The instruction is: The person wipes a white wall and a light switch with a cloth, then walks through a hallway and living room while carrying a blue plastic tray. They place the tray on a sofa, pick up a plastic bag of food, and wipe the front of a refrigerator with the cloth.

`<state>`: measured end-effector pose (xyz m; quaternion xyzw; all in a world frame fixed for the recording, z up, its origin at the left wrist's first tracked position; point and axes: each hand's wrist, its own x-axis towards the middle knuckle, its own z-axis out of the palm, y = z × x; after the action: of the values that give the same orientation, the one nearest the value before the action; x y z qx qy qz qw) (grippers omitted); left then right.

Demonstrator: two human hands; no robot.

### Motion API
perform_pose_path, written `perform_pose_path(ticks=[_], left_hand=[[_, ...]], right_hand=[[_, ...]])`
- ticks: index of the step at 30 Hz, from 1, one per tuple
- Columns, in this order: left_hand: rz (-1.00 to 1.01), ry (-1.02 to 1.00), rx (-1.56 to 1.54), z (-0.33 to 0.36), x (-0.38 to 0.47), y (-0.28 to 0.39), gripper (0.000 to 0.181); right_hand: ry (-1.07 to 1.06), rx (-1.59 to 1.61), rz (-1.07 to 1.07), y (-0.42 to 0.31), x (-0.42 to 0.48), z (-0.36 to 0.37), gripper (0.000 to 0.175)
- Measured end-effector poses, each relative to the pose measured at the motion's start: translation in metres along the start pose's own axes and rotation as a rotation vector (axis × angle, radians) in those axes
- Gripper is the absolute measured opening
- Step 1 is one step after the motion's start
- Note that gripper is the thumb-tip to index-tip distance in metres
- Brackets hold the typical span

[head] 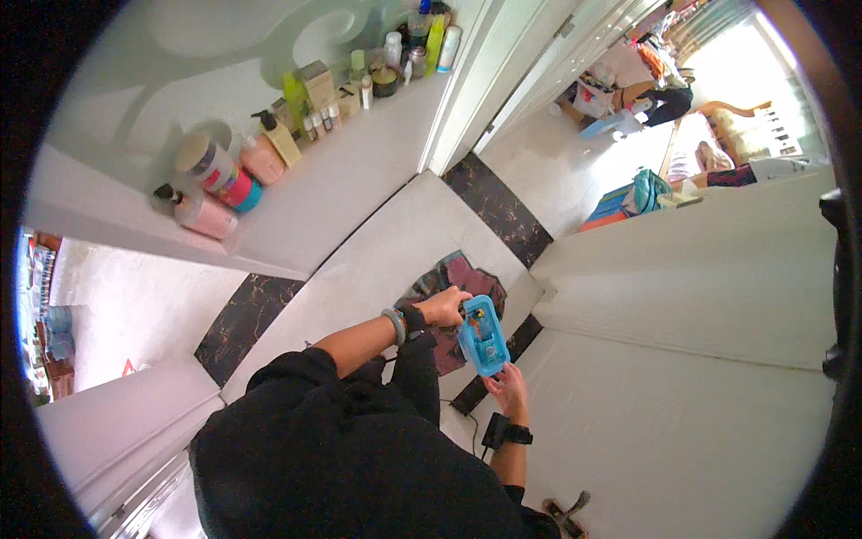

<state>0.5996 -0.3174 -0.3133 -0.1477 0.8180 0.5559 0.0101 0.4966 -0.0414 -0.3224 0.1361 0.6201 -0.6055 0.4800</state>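
Note:
My left hand grips one short end of a small light-blue plastic box. The fingers of my right hand hold the opposite end, near its corner. Inside the box lie small mixed items, some blue and some yellow or dark, too small to name. Something small and dark shows between my left fingers and the rim; I cannot tell what it is. The box is held in the air over a dark red patterned mat, which the box and my left arm partly hide. Both wrists wear dark bands.
On the ledge at upper left stand several bottles, a pump bottle and a jar. Dark marble threshold strips cross the pale floor. A white door with a handle is at right. Beyond the far doorway are a bed and piled clothes.

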Motion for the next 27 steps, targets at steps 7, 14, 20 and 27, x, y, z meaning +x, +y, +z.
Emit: perform_pose_path(ticks=[7, 14, 20, 27], left_hand=[[0.236, -0.042, -0.106, -0.025, 0.039, 0.031, 0.049], [-0.059, -0.002, -0.161, -0.027, 0.055, 0.067, 0.048], [0.102, 0.099, -0.122, 0.029, 0.101, 0.115, 0.045], [0.12, -0.16, -0.045, 0.052, 0.226, 0.191, 0.055]], right_hand=[[-0.108, 0.111, -0.048, -0.028, 0.013, -0.009, 0.039], [-0.137, 0.072, 0.0, -0.084, -0.003, -0.011, 0.037], [-0.036, 0.031, -0.008, -0.129, 0.0, -0.074, 0.037], [0.083, 0.152, -0.154, -0.212, -0.006, -0.143, 0.039]])
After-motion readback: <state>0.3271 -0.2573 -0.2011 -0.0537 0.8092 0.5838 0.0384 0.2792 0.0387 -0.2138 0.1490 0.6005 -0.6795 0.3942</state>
